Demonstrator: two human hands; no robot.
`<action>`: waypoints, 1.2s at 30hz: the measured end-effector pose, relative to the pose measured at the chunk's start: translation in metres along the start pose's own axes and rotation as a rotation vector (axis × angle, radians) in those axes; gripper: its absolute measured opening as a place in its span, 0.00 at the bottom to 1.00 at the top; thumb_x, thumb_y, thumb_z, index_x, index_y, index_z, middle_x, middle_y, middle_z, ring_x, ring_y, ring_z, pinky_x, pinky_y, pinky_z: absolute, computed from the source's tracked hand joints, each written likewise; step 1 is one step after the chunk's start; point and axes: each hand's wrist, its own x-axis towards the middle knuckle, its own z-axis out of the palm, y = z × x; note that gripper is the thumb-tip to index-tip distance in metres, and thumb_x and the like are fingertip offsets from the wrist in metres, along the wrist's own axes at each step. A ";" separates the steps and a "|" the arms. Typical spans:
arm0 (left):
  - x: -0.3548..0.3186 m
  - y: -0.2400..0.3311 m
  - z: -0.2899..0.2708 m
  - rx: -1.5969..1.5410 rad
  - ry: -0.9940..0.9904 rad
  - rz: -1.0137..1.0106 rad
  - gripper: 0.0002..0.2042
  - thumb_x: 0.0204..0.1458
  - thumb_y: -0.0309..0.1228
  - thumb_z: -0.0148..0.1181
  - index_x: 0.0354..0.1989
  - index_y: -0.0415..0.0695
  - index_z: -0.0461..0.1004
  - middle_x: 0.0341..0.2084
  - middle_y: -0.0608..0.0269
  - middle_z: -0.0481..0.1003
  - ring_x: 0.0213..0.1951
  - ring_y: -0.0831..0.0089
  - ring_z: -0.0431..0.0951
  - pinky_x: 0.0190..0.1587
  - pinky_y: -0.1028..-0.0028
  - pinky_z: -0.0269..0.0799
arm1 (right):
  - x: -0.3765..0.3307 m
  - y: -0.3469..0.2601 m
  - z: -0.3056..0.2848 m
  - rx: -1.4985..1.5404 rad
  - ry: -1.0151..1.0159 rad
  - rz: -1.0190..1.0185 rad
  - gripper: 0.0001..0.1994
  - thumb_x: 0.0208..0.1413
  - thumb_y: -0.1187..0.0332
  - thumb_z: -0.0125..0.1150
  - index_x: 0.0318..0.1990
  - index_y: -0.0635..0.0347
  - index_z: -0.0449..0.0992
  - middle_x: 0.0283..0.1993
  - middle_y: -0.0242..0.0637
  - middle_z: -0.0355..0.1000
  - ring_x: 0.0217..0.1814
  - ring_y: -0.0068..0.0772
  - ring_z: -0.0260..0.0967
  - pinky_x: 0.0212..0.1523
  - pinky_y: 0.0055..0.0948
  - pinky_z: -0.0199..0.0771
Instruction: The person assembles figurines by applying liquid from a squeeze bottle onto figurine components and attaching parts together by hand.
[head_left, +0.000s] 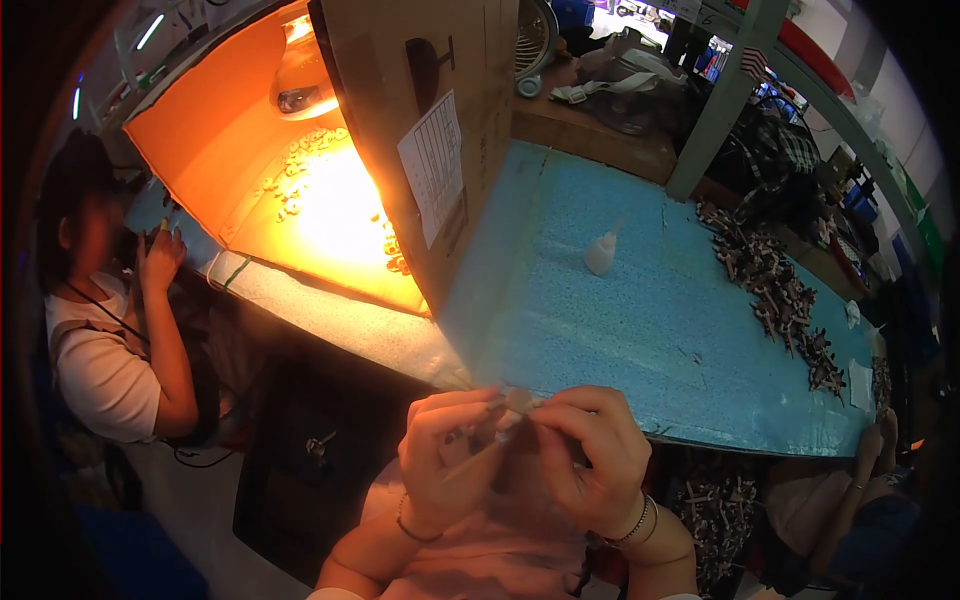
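Note:
My left hand [447, 457] and my right hand [590, 455] meet close to my chest, just below the near edge of the blue foam-topped table [640, 320]. Between their fingertips sits a small pale part [517, 402], pinched from both sides. A thin pale stick [478, 457] runs down from the part across my left fingers. Which hand bears the stick is hard to tell. Both wrists wear bracelets.
A small white squeeze bottle [602, 252] stands mid-table. A long heap of small dark parts [775, 290] runs along the right side. An open cardboard box [330, 150] with a glowing lamp holds small pale pieces. A seated person [110, 340] is at left; another person's hand [880, 440] at right.

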 end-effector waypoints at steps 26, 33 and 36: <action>0.000 0.015 0.003 -0.236 -0.112 -0.278 0.25 0.42 0.22 0.66 0.49 0.36 0.62 0.46 0.52 0.67 0.45 0.72 0.71 0.47 0.75 0.69 | -0.019 0.034 0.005 -0.114 -0.063 -0.047 0.29 0.29 0.73 0.70 0.45 0.60 0.66 0.43 0.40 0.63 0.45 0.43 0.64 0.45 0.36 0.63; 0.027 0.017 -0.008 -0.031 -0.355 -0.018 0.40 0.30 0.42 0.75 0.53 0.38 0.63 0.46 0.54 0.64 0.41 0.68 0.69 0.44 0.73 0.65 | -0.027 0.048 0.000 0.908 -0.176 0.221 0.34 0.27 0.76 0.75 0.47 0.61 0.63 0.47 0.40 0.58 0.52 0.33 0.57 0.54 0.32 0.58; 0.023 0.014 -0.005 -0.089 -0.378 0.045 0.39 0.28 0.42 0.76 0.51 0.39 0.65 0.42 0.58 0.66 0.40 0.73 0.67 0.39 0.77 0.63 | -0.026 0.043 0.000 1.029 -0.204 0.252 0.34 0.28 0.76 0.75 0.47 0.61 0.63 0.48 0.40 0.58 0.52 0.33 0.57 0.54 0.32 0.58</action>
